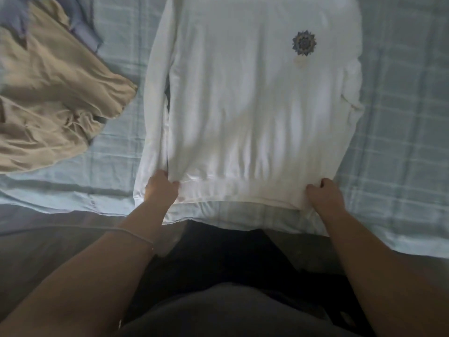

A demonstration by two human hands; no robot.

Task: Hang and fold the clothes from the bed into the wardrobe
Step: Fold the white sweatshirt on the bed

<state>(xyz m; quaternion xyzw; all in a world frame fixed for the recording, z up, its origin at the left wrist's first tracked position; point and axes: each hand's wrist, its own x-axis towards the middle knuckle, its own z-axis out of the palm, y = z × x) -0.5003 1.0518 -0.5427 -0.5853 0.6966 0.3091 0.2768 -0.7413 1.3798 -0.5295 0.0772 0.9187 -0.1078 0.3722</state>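
Note:
A white long-sleeved sweatshirt [243,98] with a small blue round emblem on the chest lies flat on the bed, hem towards me. Its sleeves lie along both sides of the body. My left hand [161,188] pinches the hem at its left corner. My right hand [324,194] grips the hem at its right corner. Both hands rest on the bed near its front edge.
The bed [401,117] is covered with a pale blue checked sheet. A crumpled beige garment [53,98] lies at the left, with a bluish-purple garment [85,27] partly under it at the far left corner. The bed's front edge runs just below my hands.

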